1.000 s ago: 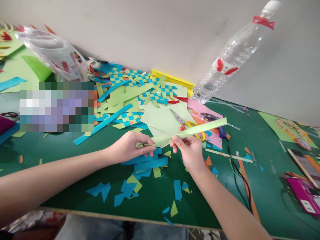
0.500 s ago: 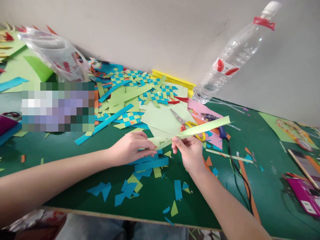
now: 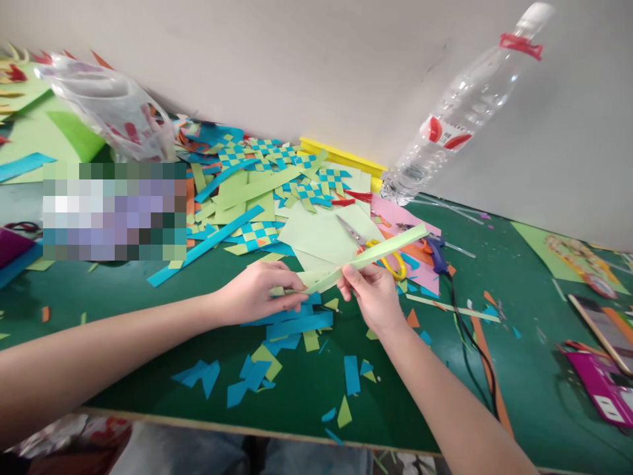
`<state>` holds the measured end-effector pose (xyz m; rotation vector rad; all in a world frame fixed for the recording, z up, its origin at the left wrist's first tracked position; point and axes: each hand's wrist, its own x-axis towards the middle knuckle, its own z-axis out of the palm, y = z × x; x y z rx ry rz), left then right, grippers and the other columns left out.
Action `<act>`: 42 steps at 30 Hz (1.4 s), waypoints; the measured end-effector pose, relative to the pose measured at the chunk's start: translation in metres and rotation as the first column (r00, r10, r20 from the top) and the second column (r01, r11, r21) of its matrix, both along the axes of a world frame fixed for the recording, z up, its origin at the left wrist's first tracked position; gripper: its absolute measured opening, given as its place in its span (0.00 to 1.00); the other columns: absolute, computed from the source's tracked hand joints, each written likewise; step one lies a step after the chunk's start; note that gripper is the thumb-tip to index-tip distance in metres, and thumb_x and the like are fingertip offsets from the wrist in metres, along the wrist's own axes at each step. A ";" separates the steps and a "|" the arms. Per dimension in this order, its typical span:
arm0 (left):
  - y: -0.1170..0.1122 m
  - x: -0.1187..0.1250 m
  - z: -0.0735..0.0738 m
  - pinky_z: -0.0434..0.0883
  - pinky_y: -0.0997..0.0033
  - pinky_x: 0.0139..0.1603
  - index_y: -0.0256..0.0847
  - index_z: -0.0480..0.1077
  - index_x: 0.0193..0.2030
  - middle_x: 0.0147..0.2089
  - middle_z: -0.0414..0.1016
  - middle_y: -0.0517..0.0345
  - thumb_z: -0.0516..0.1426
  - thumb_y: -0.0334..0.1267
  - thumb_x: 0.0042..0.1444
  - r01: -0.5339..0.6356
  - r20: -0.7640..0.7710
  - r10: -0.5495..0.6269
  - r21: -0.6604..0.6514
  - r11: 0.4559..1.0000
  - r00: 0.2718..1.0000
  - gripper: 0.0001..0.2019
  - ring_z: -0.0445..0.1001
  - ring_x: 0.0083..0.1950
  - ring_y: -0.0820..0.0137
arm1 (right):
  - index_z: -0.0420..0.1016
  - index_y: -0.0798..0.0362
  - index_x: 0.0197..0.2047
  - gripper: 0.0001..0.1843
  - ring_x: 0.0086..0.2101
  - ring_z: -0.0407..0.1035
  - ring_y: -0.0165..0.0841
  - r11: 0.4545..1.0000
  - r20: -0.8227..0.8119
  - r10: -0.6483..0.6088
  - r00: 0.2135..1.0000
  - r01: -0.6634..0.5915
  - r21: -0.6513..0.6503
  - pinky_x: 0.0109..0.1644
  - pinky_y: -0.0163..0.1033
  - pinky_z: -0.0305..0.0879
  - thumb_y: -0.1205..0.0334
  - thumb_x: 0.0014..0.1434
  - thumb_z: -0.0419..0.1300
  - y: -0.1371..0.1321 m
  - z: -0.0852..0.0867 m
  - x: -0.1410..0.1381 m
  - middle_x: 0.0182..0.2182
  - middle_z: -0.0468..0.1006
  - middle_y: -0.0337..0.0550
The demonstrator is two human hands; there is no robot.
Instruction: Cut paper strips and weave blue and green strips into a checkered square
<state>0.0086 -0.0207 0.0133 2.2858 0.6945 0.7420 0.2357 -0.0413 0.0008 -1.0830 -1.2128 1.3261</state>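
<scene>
A light green paper strip (image 3: pixel 390 247) is stretched between my two hands, its free end pointing up to the right. My left hand (image 3: pixel 267 287) pinches its left end, and my right hand (image 3: pixel 370 290) grips it near the middle between thumb and fingers. Behind the strip lie scissors with yellow and orange handles (image 3: pixel 393 262) on pale green paper sheets (image 3: pixel 326 231). Blue paper strips (image 3: pixel 299 324) are piled under my hands. Woven blue and green paper pieces (image 3: pixel 262 234) lie beyond my left hand.
A plastic bottle (image 3: pixel 450 125) leans against the wall at the back right. A glue gun (image 3: pixel 435 254) with a black cord lies right of the scissors. A plastic bag with a cup (image 3: pixel 113 112) stands at the left. Paper scraps (image 3: pixel 254 376) litter the green table (image 3: pixel 163 340).
The strip's free end has shifted left and slightly up. More of the strip now lies toward my left hand, and both hands have moved slightly left.
</scene>
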 end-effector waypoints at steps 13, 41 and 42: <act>0.001 -0.001 0.004 0.70 0.79 0.36 0.40 0.74 0.27 0.29 0.77 0.60 0.56 0.39 0.61 -0.005 -0.003 0.005 -0.059 0.998 1.000 0.13 0.73 0.32 0.75 | 0.79 0.49 0.24 0.13 0.23 0.70 0.27 0.986 -0.168 -0.153 0.974 0.138 -0.096 0.32 0.36 0.70 0.50 0.44 0.72 0.004 0.000 0.001 0.21 0.77 0.36; 0.001 0.003 0.009 0.68 0.79 0.34 0.41 0.76 0.30 0.29 0.77 0.62 0.54 0.42 0.63 -0.082 -0.059 0.071 -0.218 0.973 0.996 0.14 0.73 0.30 0.76 | 0.71 0.51 0.19 0.17 0.20 0.60 0.24 0.946 -0.091 -0.318 0.944 0.322 0.030 0.28 0.35 0.61 0.53 0.51 0.69 0.002 -0.002 -0.004 0.14 0.66 0.32; 0.001 0.004 0.010 0.68 0.79 0.34 0.41 0.76 0.29 0.29 0.77 0.62 0.54 0.42 0.63 -0.096 -0.061 0.083 -0.267 0.959 0.995 0.14 0.73 0.29 0.76 | 0.72 0.51 0.19 0.16 0.19 0.58 0.24 0.938 -0.079 -0.337 0.938 0.341 0.052 0.27 0.35 0.60 0.53 0.51 0.68 0.001 -0.001 -0.004 0.14 0.65 0.31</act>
